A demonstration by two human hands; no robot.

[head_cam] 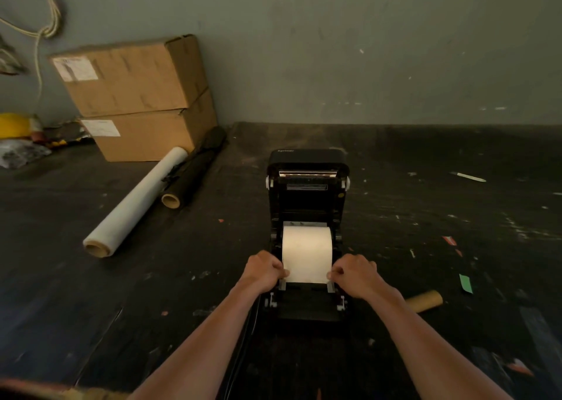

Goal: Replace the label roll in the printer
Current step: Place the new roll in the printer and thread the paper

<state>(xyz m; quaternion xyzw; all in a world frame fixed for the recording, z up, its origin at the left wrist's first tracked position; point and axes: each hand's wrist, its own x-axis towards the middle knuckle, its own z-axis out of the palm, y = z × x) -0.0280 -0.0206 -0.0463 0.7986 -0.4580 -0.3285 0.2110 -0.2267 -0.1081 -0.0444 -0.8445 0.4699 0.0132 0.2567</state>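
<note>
A black label printer [307, 199] stands on the dark table with its lid tipped open toward the wall. A white label roll [306, 247] lies in its bay, and a strip of paper comes off it toward me. My left hand [264, 270] pinches the left edge of that strip. My right hand [355, 273] pinches the right edge. Both hands sit just above the grey paper guides [282, 284] at the printer's front. A bare cardboard core [424, 301] lies on the table to the right of the printer, partly hidden by my right forearm.
Two stacked cardboard boxes [137, 95] stand at the back left against the wall. A roll of clear film [137, 205] and a black roll [191, 171] lie in front of them. A pen [468, 177] and paper scraps, one green [466, 283], dot the right side.
</note>
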